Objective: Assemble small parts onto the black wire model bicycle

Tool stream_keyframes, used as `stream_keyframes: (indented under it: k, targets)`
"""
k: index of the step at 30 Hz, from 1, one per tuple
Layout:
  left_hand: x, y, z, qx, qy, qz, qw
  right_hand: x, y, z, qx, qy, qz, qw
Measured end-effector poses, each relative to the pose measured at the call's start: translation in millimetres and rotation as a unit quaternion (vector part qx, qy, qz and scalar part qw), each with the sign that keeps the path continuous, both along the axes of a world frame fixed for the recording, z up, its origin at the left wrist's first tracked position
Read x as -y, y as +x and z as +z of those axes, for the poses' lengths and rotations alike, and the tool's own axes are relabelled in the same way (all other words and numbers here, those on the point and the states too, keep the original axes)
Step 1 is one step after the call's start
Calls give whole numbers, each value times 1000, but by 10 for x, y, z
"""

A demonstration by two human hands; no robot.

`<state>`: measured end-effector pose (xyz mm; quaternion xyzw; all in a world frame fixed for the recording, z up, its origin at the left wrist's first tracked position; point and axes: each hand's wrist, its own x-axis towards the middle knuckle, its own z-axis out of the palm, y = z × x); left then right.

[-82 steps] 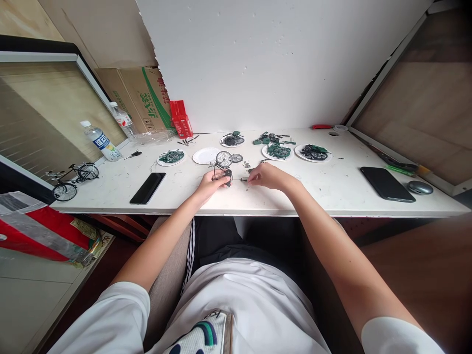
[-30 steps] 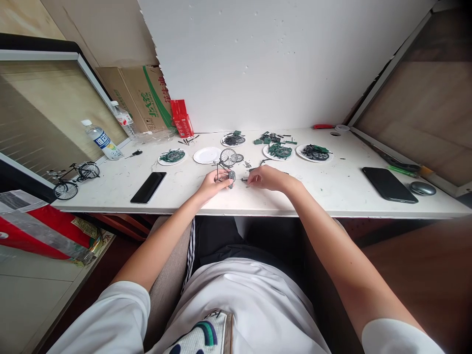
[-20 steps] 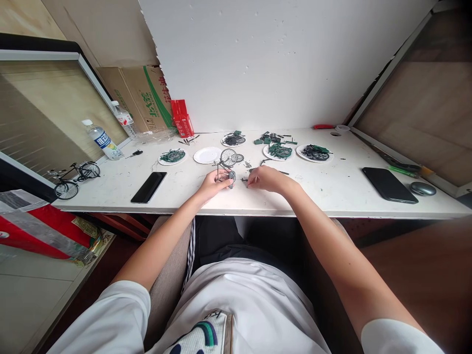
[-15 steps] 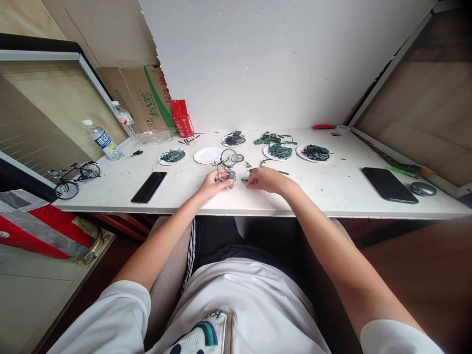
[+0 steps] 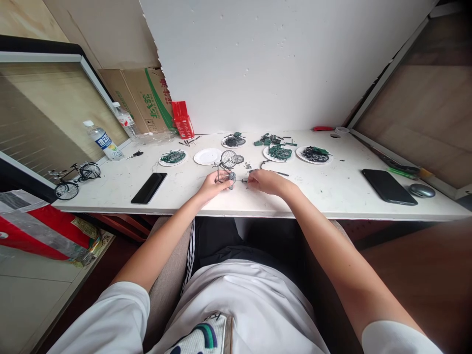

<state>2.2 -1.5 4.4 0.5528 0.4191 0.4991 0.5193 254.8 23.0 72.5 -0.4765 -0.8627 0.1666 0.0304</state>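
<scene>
My left hand is closed around a partly built model bicycle, its thumb pressing near a round grey part at the near end. The spoked wheel of that bicycle points away from me, toward the back of the table. To the right, just above the tabletop, my right hand is pinched shut with a small dark piece poking out at its fingertips. What kind of piece it is, I cannot tell. Tiny metal parts lie between the hands, and a thin dark rod shows behind the right hand.
Paper plates hold green parts and black parts; one white plate is bare. A finished model bicycle stands far left. Phones, a bottle and a red box sit around.
Hardly anything differs. Both hands keep their places and holds; the whole view has shifted very slightly.
</scene>
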Motion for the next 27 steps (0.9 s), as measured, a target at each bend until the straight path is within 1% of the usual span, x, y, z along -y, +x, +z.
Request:
stream_keyframes:
  k: [1,3,4,6,8,10,14,17,22,27]
  targets:
    - [2,3,4,1,-1,0,1000,-3,-5,-17,-28,10,6,1000]
    - [6,8,12,1,-2,-1,1000,-7,-38,-66,-117,33,38,992]
    - [9,11,17,0,-3,-1,1000,-8,-67,-99,-171,47,59,982]
    - [16,15,27,-2,-4,-2,1000,-12,-142,-182,-276,72,95,954]
    - [22,18,36,-4,-2,-5,1000,-18,-224,-276,-330,94,111,933]
    - [27,20,41,-6,2,-9,1000,-22,-287,-358,-349,106,123,923]
    - [30,22,41,-7,5,-17,1000,-19,-334,-442,-351,106,116,923]
    - [34,27,44,-13,4,-17,1000,-4,-341,-459,-352,112,112,923]
    - [43,36,63,-21,0,-11,1000,11,-360,-481,-326,135,103,930]
    - [42,29,59,-13,2,-16,1000,1,-362,-493,-358,114,102,921]
